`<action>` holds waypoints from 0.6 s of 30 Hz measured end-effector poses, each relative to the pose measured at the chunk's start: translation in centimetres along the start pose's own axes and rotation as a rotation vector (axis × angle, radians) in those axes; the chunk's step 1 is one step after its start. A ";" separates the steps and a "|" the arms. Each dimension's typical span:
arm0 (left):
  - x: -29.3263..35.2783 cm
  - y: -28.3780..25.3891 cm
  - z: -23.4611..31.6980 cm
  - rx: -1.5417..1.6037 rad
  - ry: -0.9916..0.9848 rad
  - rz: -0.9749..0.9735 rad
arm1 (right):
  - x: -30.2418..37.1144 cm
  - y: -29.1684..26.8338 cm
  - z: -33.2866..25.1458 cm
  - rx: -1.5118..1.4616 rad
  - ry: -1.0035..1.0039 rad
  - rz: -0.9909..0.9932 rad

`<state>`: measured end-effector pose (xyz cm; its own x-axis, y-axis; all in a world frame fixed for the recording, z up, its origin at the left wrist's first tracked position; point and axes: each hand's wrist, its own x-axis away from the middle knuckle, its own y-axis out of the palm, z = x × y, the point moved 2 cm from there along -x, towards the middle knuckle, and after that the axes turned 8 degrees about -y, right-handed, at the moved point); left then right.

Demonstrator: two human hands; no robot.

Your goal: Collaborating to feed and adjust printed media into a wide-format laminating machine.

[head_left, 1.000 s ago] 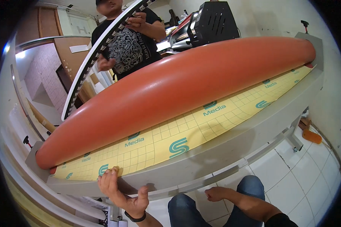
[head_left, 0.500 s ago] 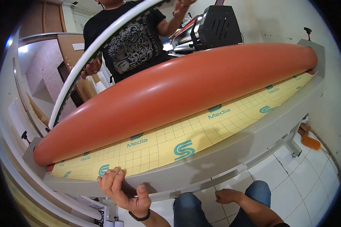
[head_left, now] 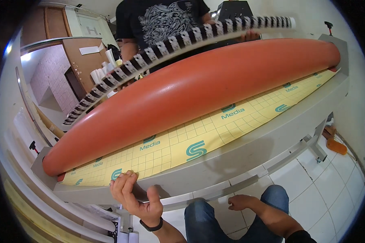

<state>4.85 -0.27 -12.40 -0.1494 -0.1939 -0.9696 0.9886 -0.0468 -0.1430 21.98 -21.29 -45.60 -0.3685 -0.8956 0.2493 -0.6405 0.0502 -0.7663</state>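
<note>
A long orange-red roller (head_left: 198, 85) lies across the grey machine frame (head_left: 231, 174). Out from under it comes yellow backing paper (head_left: 160, 160) with a grid and green print, spread toward me over the frame. My left hand (head_left: 136, 198) is at the paper's near left edge, fingertips touching or just beside it. Its thumb stands apart from the bent fingers, and nothing shows in its grasp. Over my knees, my right hand (head_left: 240, 202) hangs with the fingers curled in; I see no object in it. A dark band circles my left wrist.
Behind the roller, a person in a black shirt (head_left: 166, 20) holds a long roll with a black-and-white pattern (head_left: 166, 46). Red-and-black knobs (head_left: 328, 27) top the frame's ends. Long white rolls (head_left: 65, 208) lie at left. An orange object (head_left: 336, 146) sits on the tiled floor at right.
The other person's roll has swung lower and nearer level behind the roller, with its patterned side now showing. My view has shifted slightly; both my hands keep nearly the same pose.
</note>
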 end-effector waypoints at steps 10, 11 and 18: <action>0.0 -0.2 0.6 -0.023 0.011 0.006 | -0.9 0.2 -0.2 0.032 -0.020 0.000; 0.0 -0.1 0.6 -0.028 0.010 0.010 | -1.0 0.0 -0.3 0.031 -0.026 0.006; 0.1 0.6 0.3 -0.045 0.044 0.043 | 0.0 -3.8 -5.8 -0.170 -0.192 0.286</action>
<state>5.38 -0.64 -12.52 -0.1069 -0.1514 -0.9827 0.9940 0.0047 -0.1089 20.51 -18.88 -39.24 -0.4257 -0.9006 -0.0878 -0.6388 0.3678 -0.6758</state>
